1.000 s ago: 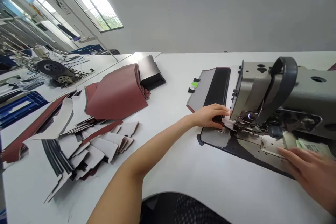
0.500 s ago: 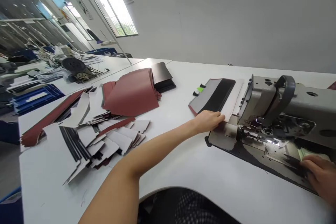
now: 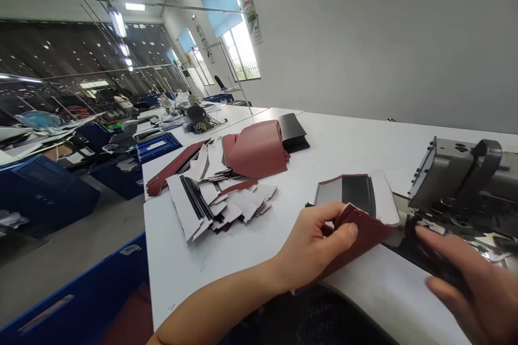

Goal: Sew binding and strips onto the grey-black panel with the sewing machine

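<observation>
My left hand (image 3: 318, 245) grips a dark red sheet (image 3: 358, 237), leather or leatherette, between thumb and fingers, at the table's front edge. Just behind it lies a grey and black panel with a white border (image 3: 354, 194), and the sheet's far end meets it. My right hand (image 3: 469, 294) is blurred, its fingers spread and empty, over the black bed of the sewing machine (image 3: 453, 178). The needle area is hidden behind the machine head and my fingers.
Cut white-backed pieces (image 3: 214, 205) lie heaped on the white table (image 3: 364, 145), with a folded dark red stack (image 3: 254, 151) and a black stack (image 3: 293, 132) behind them. Blue crates (image 3: 44, 194) stand on the floor at the left. Another sewing machine (image 3: 198, 118) stands farther back.
My view has swung left. The panel has come away from the machine toward the table's front, and my left hand now holds the dark red sheet. My right hand has moved left from the machine's far side.
</observation>
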The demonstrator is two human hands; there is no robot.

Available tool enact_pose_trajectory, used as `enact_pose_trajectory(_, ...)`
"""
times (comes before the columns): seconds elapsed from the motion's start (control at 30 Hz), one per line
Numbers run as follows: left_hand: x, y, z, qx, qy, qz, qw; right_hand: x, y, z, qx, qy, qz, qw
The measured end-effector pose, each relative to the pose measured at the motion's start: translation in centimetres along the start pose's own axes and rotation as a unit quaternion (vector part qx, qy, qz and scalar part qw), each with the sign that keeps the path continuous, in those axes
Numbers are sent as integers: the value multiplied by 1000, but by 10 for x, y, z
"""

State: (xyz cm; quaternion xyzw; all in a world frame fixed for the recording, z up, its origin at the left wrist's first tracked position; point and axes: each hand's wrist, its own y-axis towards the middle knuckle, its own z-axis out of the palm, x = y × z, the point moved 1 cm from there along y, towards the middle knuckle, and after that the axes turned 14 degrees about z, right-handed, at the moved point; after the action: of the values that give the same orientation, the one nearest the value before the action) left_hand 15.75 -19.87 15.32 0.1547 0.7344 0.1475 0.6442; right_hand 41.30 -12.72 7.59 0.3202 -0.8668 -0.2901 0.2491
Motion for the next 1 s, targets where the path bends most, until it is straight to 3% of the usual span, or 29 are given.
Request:
enact_pose_trajectory(0.13,-2,-7,1,8,-15,30,999,33,46,-4,-16,-1,-104,994)
enact_pose_trajectory(0.27,-6,-11,1,12,-5,24,1000,46,68,-3,-50,22,-156,986)
enact_pose_trajectory(0.5,-7,-11,4,21,-40,5,999,45,68,-8,70,160,-92,980)
enact_pose_trajectory(0.67,-6,-11,9,40,-54,12,998,37,63,-8,24,137,-114,984)
enact_pose_trajectory(0.83,-7,-10,12,59,-12,13,998,41,70,-8,22,116,-135,984)
enact_pose_trajectory(1.0,-8,-12,11,36,-35,-10,999,31,66,-19,30,117,-68,990)
